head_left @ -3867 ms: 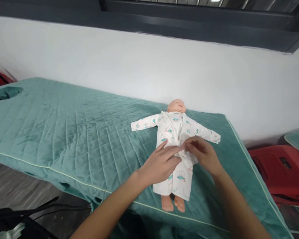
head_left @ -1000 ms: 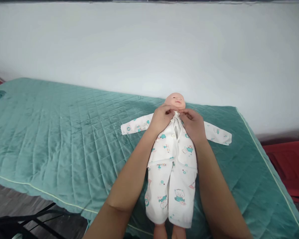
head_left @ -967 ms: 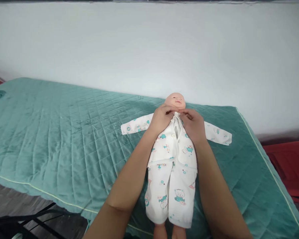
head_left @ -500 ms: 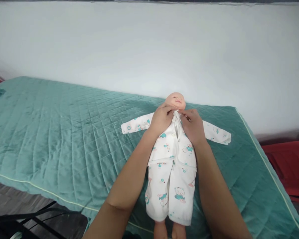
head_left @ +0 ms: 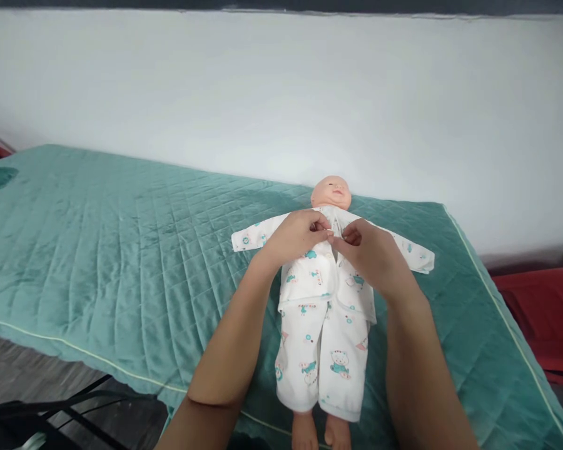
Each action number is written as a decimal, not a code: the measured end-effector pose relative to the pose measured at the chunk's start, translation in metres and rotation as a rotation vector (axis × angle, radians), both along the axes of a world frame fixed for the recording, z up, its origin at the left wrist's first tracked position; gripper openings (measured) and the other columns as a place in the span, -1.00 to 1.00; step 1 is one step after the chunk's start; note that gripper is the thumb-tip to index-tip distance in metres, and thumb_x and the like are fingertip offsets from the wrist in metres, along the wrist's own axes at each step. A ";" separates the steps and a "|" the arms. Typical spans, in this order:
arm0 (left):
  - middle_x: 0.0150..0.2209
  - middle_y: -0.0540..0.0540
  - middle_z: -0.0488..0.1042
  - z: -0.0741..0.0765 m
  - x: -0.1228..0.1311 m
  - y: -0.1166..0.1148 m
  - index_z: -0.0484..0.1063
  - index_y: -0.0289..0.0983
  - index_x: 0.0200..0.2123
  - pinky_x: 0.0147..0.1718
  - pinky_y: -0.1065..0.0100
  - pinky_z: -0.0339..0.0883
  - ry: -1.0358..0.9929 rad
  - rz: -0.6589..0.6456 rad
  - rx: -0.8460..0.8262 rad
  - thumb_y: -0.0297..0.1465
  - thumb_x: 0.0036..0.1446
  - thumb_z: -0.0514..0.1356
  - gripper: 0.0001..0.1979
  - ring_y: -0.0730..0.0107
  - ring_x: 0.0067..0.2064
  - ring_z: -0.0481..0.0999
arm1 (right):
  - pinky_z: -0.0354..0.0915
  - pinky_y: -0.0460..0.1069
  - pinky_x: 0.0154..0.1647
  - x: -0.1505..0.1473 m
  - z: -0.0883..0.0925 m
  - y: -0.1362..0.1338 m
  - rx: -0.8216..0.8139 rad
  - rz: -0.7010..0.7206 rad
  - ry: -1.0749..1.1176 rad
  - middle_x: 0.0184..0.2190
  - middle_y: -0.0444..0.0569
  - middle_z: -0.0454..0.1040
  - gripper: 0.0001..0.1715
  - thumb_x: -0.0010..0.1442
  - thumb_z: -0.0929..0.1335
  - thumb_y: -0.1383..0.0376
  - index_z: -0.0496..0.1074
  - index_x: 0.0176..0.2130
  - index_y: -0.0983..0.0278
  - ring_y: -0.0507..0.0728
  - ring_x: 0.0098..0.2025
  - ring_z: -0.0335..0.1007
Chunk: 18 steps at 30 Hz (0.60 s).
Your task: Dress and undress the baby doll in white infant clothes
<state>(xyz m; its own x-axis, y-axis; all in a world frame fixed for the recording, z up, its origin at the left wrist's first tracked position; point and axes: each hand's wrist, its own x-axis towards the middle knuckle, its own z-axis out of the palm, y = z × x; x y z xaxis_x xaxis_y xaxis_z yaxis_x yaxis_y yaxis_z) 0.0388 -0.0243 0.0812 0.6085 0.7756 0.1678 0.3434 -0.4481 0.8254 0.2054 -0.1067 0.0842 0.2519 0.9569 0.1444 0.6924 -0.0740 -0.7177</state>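
A baby doll (head_left: 331,192) lies on its back, head toward the wall and bare feet toward me. It wears a white printed baby jacket (head_left: 308,278) with sleeves spread to both sides, and matching trousers (head_left: 300,356). At the chest, my left hand (head_left: 301,232) pinches one front edge of the jacket between thumb and fingers. Facing it, my right hand (head_left: 366,249) is closed in a pinch on the other front edge, the two thumbs almost meeting. Whether a button lies between the fingertips is hard to see. Below the hands the jacket front hangs slightly apart.
A green quilted cover (head_left: 122,250) spreads under the doll, against a white wall (head_left: 263,94). Red objects (head_left: 542,312) stand past the right edge. Black metal bars (head_left: 75,403) show at the lower left above a grey wood-pattern floor (head_left: 23,369).
Both hands have moved down from the collar to the upper chest, uncovering the doll's neck. The gathered collar now lies flatter, and the fingertips have come together at the jacket's front edges.
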 end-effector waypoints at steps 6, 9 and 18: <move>-0.47 0.02 0.44 -0.002 0.004 -0.005 0.46 -0.23 -0.38 -0.49 0.40 0.21 -0.093 -0.015 -0.085 -0.36 0.15 0.18 -0.90 0.47 -0.46 0.35 | 0.05 -0.04 -0.54 0.017 -0.003 0.001 -0.099 0.028 0.211 -0.51 -0.13 0.47 -0.82 0.11 0.41 0.16 0.47 -0.42 0.21 0.03 -0.54 0.21; -0.48 0.03 0.42 -0.004 0.008 -0.007 0.45 -0.23 -0.38 -0.50 0.42 0.17 -0.138 -0.026 -0.141 -0.35 0.16 0.18 -0.89 0.50 -0.49 0.31 | 0.01 -0.06 -0.56 0.022 -0.008 0.004 -0.095 0.038 0.439 -0.57 -0.17 0.37 -0.75 0.08 0.44 0.10 0.50 -0.42 0.24 -0.02 -0.57 0.11; -0.44 0.00 0.47 -0.011 0.007 -0.003 0.50 -0.25 -0.33 -0.52 0.45 0.18 -0.197 -0.052 -0.275 -0.33 0.14 0.21 -0.88 0.52 -0.48 0.34 | 0.11 -0.06 -0.51 0.017 -0.017 0.004 -0.042 0.005 0.641 -0.47 -0.13 0.48 -0.66 -0.01 0.52 0.08 0.61 -0.28 0.25 -0.02 -0.53 0.19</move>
<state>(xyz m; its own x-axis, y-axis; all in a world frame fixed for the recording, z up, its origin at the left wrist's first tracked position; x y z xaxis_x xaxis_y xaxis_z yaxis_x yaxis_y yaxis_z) 0.0461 -0.0275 0.0698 0.6255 0.7767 0.0748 0.1480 -0.2122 0.9660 0.2226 -0.1025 0.0676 0.2709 0.9600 -0.0711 0.1276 -0.1090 -0.9858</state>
